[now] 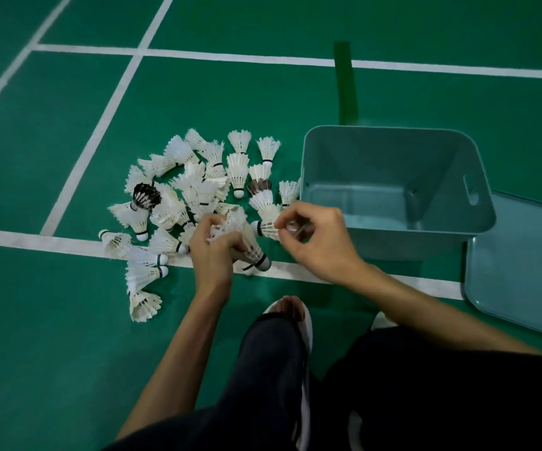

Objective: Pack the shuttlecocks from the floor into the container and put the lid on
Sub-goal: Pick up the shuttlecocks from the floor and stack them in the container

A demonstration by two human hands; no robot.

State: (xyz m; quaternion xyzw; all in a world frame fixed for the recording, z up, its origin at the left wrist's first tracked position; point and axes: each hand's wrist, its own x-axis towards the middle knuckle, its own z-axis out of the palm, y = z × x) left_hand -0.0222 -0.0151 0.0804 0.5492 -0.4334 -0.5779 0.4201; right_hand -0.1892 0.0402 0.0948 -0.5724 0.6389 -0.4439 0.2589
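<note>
Several white feather shuttlecocks (194, 187) lie in a loose pile on the green court floor, with one dark-feathered one (145, 196) at the pile's left. My left hand (212, 255) grips a stack of shuttlecocks (250, 245) at the pile's near edge. My right hand (315, 236) pinches one shuttlecock (268, 227) just left of the container. The pale teal container (396, 138) stands open to the right of the pile, with nothing visible inside. Its lid (520, 271) lies flat on the floor at the container's right.
White court lines (68, 245) cross the green floor under and around the pile. My knees and a foot in a sandal (291, 312) sit below the hands. A dark green tape strip (346, 83) runs behind the container.
</note>
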